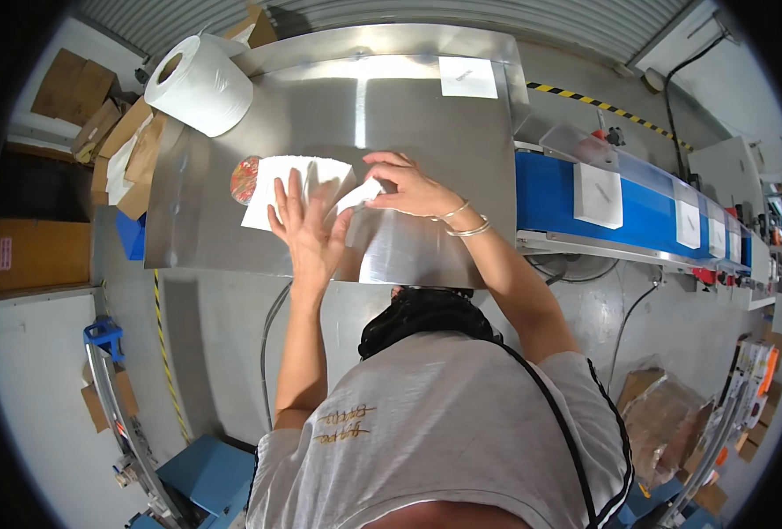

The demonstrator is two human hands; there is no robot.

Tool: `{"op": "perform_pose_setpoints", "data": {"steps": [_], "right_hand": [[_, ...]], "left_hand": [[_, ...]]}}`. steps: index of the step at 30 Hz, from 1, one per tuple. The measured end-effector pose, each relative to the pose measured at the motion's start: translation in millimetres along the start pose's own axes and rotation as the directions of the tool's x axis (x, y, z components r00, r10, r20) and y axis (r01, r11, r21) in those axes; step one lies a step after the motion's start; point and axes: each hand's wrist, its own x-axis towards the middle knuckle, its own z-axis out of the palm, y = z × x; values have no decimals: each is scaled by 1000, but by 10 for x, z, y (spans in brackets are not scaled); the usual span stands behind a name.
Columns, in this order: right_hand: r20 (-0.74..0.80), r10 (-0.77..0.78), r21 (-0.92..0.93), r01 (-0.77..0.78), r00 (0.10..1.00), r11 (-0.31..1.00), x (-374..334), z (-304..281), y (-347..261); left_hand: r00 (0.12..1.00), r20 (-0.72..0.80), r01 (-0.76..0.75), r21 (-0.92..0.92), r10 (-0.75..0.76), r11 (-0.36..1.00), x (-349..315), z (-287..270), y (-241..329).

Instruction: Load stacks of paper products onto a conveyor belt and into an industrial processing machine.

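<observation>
1. Left hand [310, 236]: I observe the fingers extended and spread apart, laid over a white sheet [263, 187]; they do not grip it.
2. Right hand [415, 191]: I observe the fingers curled, thumb and fingertips closed on a white paper piece [358, 195]. I cannot tell whether this piece joins the sheet.
3. Sheet location: on the steel table [320, 101], beside a round red-patterned item [243, 180], at the sheet's left edge.
</observation>
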Motion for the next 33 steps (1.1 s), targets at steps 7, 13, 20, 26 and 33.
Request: {"op": "perform_pose_setpoints", "data": {"steps": [7, 13, 20, 26, 33], "right_hand": [[10, 785, 550, -659, 620, 513, -961, -791, 353], [-490, 774, 111, -852, 401, 512, -1522, -1426, 644], [-484, 317, -274, -485, 816, 830, -721, -986, 96], [65, 195, 36, -198, 979, 980, 137, -2, -325], [150, 589, 683, -514, 794, 518, -454, -194, 125]], "left_hand": [[998, -56, 15, 59, -11, 998, -57, 40, -336], [995, -96, 14, 14, -13, 1000, -53, 63, -296], [995, -49, 85, -43, -87, 995, -40, -4, -179], [1000, 7, 14, -57, -13, 998, -20, 10, -194], [995, -14, 100, 102, -99, 990, 0, -122, -355]]}}
